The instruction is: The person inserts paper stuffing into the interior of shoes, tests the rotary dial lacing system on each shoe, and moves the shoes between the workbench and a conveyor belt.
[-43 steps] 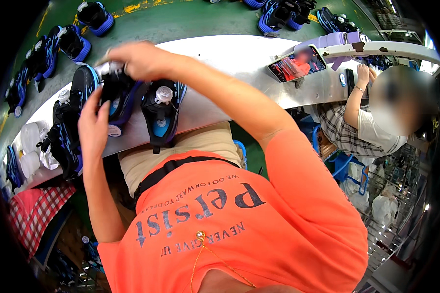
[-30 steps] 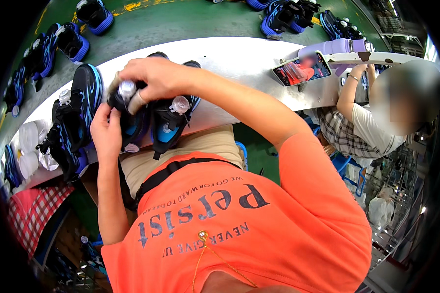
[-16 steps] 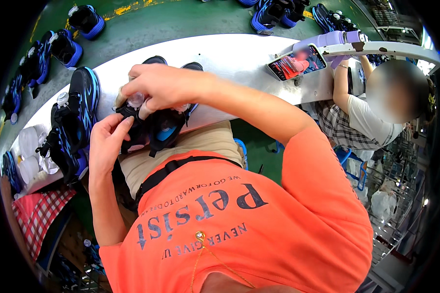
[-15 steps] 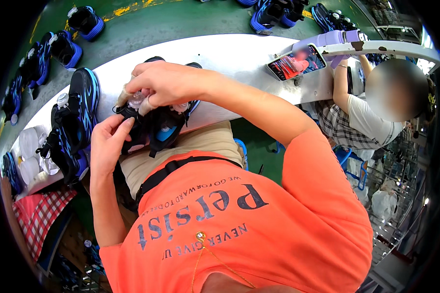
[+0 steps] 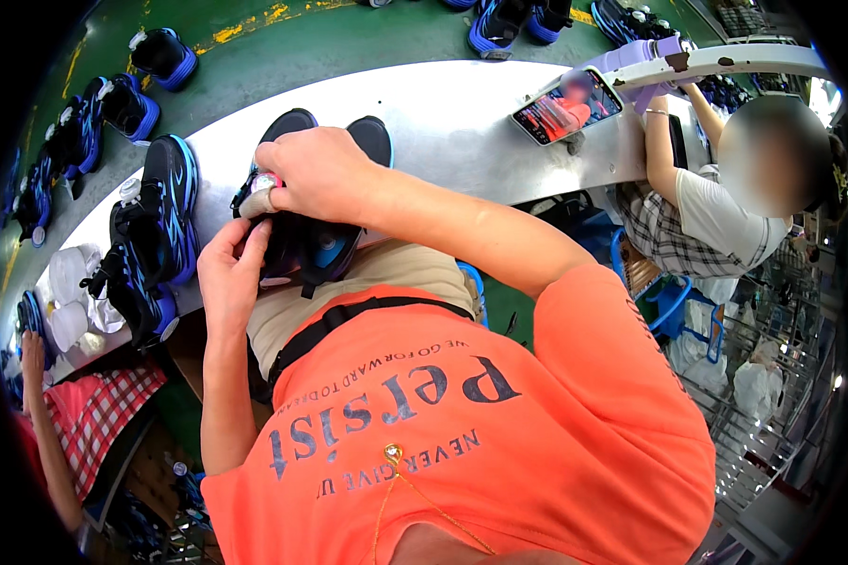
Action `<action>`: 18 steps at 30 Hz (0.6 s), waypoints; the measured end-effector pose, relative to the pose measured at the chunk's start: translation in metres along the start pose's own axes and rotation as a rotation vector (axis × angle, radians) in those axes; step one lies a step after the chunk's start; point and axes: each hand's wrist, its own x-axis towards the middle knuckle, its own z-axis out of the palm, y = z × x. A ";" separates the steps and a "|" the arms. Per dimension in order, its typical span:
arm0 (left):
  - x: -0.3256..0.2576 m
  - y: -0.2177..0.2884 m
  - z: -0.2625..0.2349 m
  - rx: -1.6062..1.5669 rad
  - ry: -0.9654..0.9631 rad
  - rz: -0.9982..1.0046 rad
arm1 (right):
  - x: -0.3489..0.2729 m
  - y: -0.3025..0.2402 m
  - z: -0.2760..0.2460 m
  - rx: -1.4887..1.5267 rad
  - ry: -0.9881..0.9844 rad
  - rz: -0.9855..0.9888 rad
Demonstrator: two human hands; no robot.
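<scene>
A pair of black and blue sneakers lies before me at the table's near edge, toes pointing away. The left sneaker (image 5: 289, 123) is mostly covered by my hands. My right hand (image 5: 316, 174), with pale covers on some fingertips, reaches over it and closes round a small clear round dial (image 5: 266, 180) on its upper. My left hand (image 5: 231, 268) pinches the same sneaker's near-left edge with thumb and forefinger; what exactly lies between them is hidden. Beside it, the right sneaker (image 5: 375, 141) rests untouched, its blue insole showing.
More sneakers (image 5: 170, 207) stand on the white table (image 5: 424, 104) to my left, by clear plastic pieces (image 5: 69, 273). A phone (image 5: 567, 105) leans near a purple bottle (image 5: 636, 55). One co-worker sits right; another's arm (image 5: 42, 405) shows left. Several sneakers (image 5: 127, 105) stand across the green floor.
My right hand has shifted slightly down and its fingers have drawn in over the dial, uncovering both toes. My left hand has moved slightly right. A co-worker's arm has appeared at the left.
</scene>
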 end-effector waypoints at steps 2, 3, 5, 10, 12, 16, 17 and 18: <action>0.000 -0.001 -0.001 0.016 0.010 0.003 | -0.001 0.015 -0.004 0.234 0.088 -0.260; -0.002 0.000 0.000 0.017 0.014 0.000 | -0.004 0.014 -0.006 0.217 0.017 -0.212; 0.003 0.002 -0.008 0.108 -0.094 -0.030 | -0.004 0.007 -0.007 0.108 -0.051 -0.103; 0.013 0.066 -0.024 0.348 0.165 0.311 | -0.017 0.022 -0.015 0.244 0.099 -0.057; 0.019 0.076 -0.020 0.399 0.107 0.495 | -0.040 0.020 -0.044 0.546 -0.083 0.263; 0.035 0.055 -0.005 0.300 -0.340 0.456 | -0.075 0.033 -0.011 0.266 0.071 0.058; 0.038 0.052 -0.006 0.295 -0.376 0.489 | -0.078 0.032 -0.005 0.223 0.151 0.071; 0.043 0.052 -0.006 0.288 -0.401 0.537 | -0.079 0.028 -0.011 0.274 0.107 0.098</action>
